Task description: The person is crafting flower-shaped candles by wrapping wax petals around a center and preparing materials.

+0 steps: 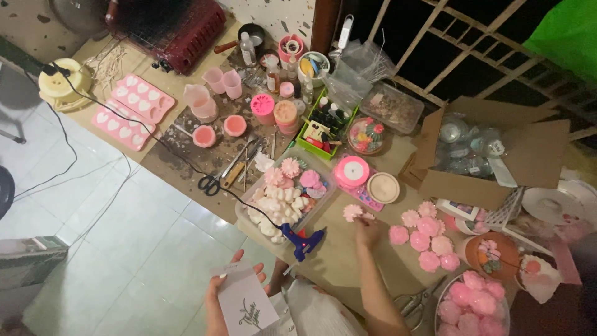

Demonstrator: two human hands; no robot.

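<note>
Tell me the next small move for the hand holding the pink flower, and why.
Probably bring the pink flower in the right hand across toward the white card held by the left hand. The flower is lifted clear of the table, the card is held up facing it, and the blue glue gun stands between them.

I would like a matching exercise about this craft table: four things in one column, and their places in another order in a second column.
Things:
1. white card
2. pink flower
3. blue glue gun
4. black scissors

Places:
A. held in the right hand
B. on the table edge, left of the clear tray
C. held in the left hand
D. lying between the two hands

Pairs: 1-C, 2-A, 3-D, 4-B
</note>
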